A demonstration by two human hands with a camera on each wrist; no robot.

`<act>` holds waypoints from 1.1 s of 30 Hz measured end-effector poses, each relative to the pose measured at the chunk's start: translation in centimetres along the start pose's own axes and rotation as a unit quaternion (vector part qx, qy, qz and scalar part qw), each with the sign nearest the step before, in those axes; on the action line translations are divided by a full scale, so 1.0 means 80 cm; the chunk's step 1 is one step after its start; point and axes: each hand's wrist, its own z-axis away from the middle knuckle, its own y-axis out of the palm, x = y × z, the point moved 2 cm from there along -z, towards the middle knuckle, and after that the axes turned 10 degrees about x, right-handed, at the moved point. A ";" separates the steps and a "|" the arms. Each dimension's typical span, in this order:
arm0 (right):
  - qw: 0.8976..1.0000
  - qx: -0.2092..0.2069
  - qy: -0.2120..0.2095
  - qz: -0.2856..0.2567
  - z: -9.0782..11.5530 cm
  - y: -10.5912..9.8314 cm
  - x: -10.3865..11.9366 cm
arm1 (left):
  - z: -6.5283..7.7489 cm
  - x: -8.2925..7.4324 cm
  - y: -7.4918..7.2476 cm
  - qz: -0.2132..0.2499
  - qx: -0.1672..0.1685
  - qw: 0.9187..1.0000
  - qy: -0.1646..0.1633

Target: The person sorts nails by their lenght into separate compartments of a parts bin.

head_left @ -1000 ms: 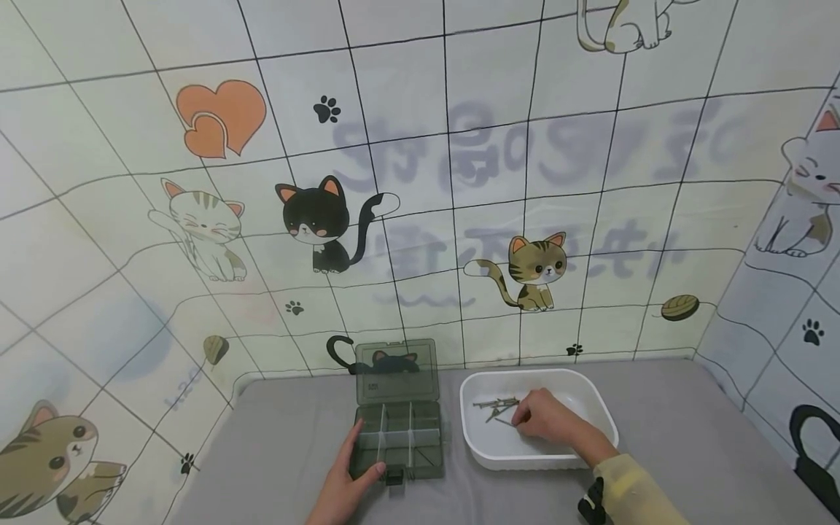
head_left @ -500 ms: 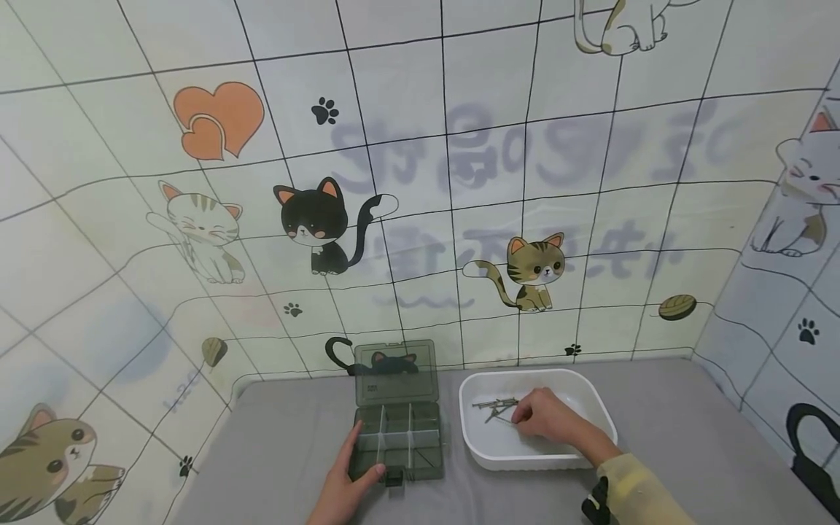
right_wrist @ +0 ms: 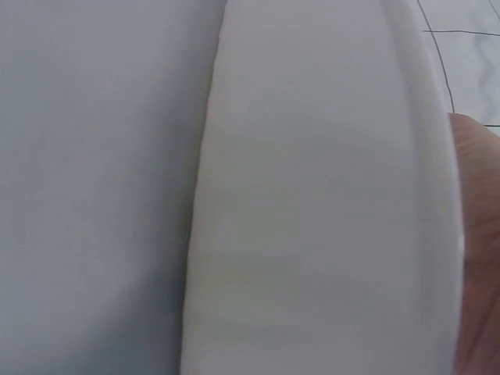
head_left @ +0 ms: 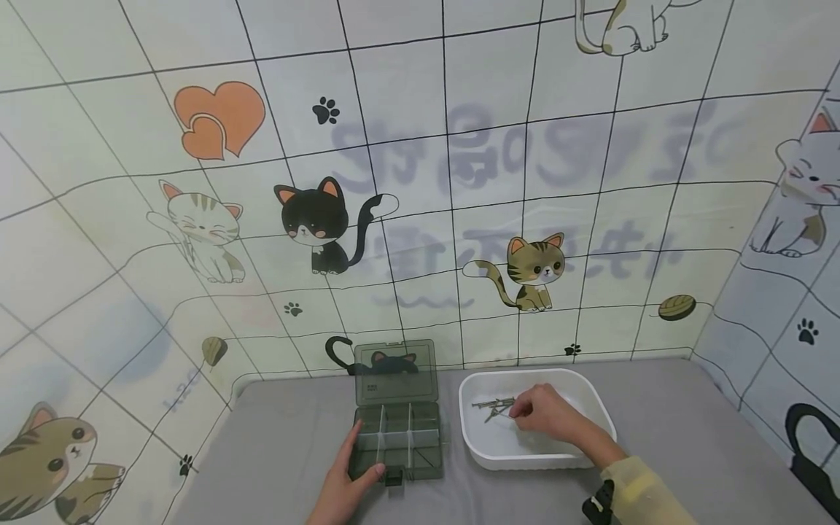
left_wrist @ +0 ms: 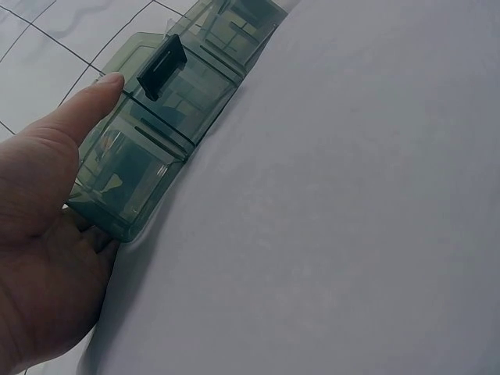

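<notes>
Two bare hands work over a grey tabletop (head_left: 282, 445), and nearest is a yellow sleeve (head_left: 639, 488) on the right arm, with a black object (head_left: 599, 502) at its cuff. The left hand (head_left: 344, 485) grips a green transparent box (head_left: 397, 459) at its near left corner: the thumb lies on the front side, just beside the dark latch (head_left: 394, 477), and the other fingers go along the left side. This box stands open on the tabletop and has six compartments, in two rows of three; one thin dark piece (head_left: 424, 457) lies slanted in the near right compartment. Just to the right of the box is a white tray (head_left: 531, 461). The right hand (head_left: 547, 415) reaches down into it with bent fingers, and the fingertips are at the right end of a small heap of thin metal pieces (head_left: 492, 403), which lies in the left part of the tray. Whether they pinch one piece I cannot tell, because in the right wrist view the tray's side hides them. Farther back, the box's lid (head_left: 397, 379) is raised before a wall (head_left: 407, 109) printed with black grid lines, cats and orange hearts (head_left: 223, 120).
</notes>
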 end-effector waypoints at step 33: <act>0.997 -0.018 -0.040 -0.065 -0.030 0.022 0.077 | 0.001 0.000 0.001 -0.011 -0.011 1.000 0.010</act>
